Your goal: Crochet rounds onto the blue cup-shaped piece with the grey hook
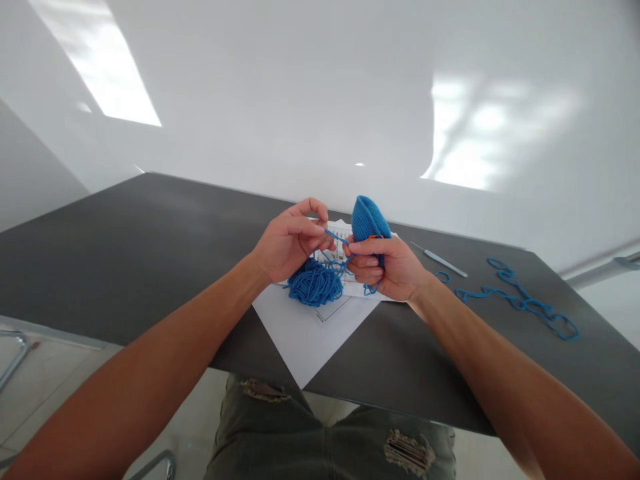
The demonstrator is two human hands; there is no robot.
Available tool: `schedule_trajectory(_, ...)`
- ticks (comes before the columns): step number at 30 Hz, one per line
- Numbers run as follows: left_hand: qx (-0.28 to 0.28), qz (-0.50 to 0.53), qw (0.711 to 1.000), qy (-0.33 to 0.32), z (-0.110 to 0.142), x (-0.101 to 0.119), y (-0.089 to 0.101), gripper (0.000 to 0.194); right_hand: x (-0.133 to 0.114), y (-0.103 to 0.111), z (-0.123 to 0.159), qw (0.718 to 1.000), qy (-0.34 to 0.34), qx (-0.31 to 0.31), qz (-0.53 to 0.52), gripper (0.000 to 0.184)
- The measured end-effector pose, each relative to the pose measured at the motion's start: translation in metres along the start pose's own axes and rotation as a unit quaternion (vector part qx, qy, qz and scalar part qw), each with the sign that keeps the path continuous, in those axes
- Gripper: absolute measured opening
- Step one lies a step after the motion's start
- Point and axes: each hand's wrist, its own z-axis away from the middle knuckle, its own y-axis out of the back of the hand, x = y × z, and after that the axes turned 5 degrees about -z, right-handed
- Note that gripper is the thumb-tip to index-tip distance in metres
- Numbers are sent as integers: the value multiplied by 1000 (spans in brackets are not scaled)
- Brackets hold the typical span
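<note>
My right hand (383, 265) is closed around the lower part of a blue crocheted piece (369, 219), which stands up above the fingers and has a small orange bit (376, 237) at its base. Between its thumb and fingers runs a blue yarn strand (337, 237). The strand stretches across to my left hand (296, 239), whose thumb and fingers pinch its other end. Just under the left fingers lies a tangled ball of blue yarn (316, 283), resting on white paper. Loose loops of yarn hang between the two hands.
White printed sheets (305, 347) lie on the dark grey table (150, 260), one corner pointing toward me. To the right are a crochet hook (445, 263) with a pale handle and a long loose strand of blue yarn (533, 305). A white wall (300, 100) borders the table's far edge.
</note>
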Motion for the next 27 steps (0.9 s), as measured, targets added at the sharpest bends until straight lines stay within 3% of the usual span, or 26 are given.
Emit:
schedule_trajectory(2, 3, -23, 999, -36, 1, 0, 2, 24, 0, 0, 0, 1000, 1, -3, 3, 26)
schedule_trajectory(4, 2, -118, 989, -86, 0, -3, 5, 20, 0, 1, 0, 1000, 3, -8, 8, 26)
schedule_trajectory(8, 22, -376, 912, -165, -3, -12, 10, 16, 1, 0, 2, 1000, 11, -8, 19, 26)
schedule_trajectory(10, 45, -435, 881, -182, -5, -17, 11, 16, 2, -1, 2, 1000, 14, -6, 21, 27)
schedule_trajectory(12, 53, -453, 870, -185, -6, -19, 11, 9, 3, -2, 2, 999, 14, -13, 26, 28)
schedule_trajectory(15, 50, -449, 873, -182, -5, -20, 9, 12, 4, -1, 2, 999, 9, -27, 40, 29)
schedule_trajectory(19, 41, -416, 889, -187, -4, -17, 9, 29, 4, 2, 2, 997, 0, -49, 53, 26)
schedule_trajectory(27, -10, -269, 948, -171, -6, -19, 16, 48, 3, 7, 5, 993, -16, -87, 75, 45)
